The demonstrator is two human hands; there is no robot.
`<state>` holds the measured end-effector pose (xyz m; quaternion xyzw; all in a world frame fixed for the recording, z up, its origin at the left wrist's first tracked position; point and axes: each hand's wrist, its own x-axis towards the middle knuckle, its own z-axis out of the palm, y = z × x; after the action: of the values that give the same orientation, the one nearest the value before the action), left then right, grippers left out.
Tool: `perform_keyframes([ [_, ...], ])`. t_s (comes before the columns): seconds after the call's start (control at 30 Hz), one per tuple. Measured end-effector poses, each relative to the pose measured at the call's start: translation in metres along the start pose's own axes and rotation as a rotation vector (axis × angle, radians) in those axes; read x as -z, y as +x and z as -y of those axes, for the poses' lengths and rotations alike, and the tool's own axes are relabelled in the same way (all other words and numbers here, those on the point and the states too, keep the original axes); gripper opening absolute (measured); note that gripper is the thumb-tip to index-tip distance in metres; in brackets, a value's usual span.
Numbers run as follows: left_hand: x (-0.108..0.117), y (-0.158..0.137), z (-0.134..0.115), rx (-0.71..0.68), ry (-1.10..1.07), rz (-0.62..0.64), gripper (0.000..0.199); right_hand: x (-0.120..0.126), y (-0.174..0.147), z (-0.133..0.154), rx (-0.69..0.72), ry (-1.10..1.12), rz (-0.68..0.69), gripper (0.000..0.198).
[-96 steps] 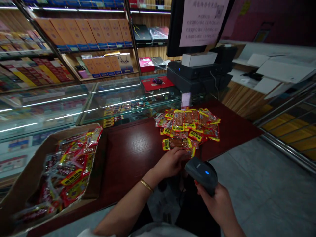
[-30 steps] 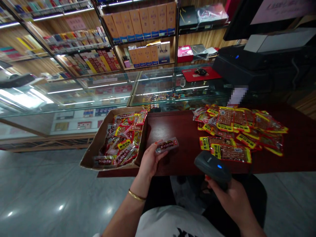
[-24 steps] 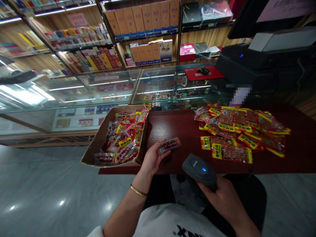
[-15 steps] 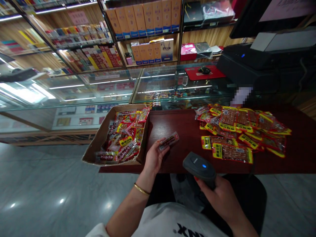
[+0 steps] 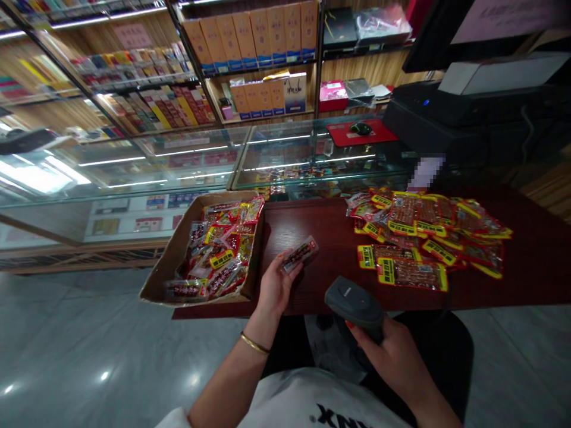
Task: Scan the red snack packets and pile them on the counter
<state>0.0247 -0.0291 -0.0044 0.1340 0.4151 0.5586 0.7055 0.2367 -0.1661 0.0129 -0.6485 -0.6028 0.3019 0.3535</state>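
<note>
My left hand (image 5: 275, 286) holds a small clear snack packet (image 5: 300, 254) with dark contents and a red corner, above the dark red wooden table (image 5: 292, 223). My right hand (image 5: 392, 348) is wrapped round a dark grey barcode scanner (image 5: 354, 302), whose head points left toward the packet without touching it. Left of my left hand stands an open cardboard box (image 5: 156, 282) with several mixed snack packets (image 5: 223, 258) inside. Beyond the scanner, on the right of the table, lies a heap of red and yellow snack packets (image 5: 419, 217), with one packet (image 5: 413, 273) lying flat at its front.
A glass display counter (image 5: 200, 160) runs along the table's far side. On it are a red mouse pad (image 5: 339, 135) with a computer mouse (image 5: 360, 128), and dark checkout equipment (image 5: 446, 125) at the right. Shelves with boxes (image 5: 250, 38) stand behind. A dark stool seat (image 5: 450, 339) is below.
The blue light on top of the scanner has gone out. The view has shifted slightly; both hands keep their holds on the packet and the scanner.
</note>
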Motion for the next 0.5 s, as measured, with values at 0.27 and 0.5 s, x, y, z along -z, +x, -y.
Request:
perform_keyframes([
  [0.27, -0.04, 0.018, 0.039, -0.024, 0.221, 0.135, 0.024, 0.019, -0.01, -0.008, -0.057, 0.007, -0.053, 0.034],
  [0.5, -0.093, 0.04, 0.073, -0.348, 0.518, 0.259, 0.023, 0.038, -0.027, -0.03, -0.179, -0.055, -0.207, 0.038],
])
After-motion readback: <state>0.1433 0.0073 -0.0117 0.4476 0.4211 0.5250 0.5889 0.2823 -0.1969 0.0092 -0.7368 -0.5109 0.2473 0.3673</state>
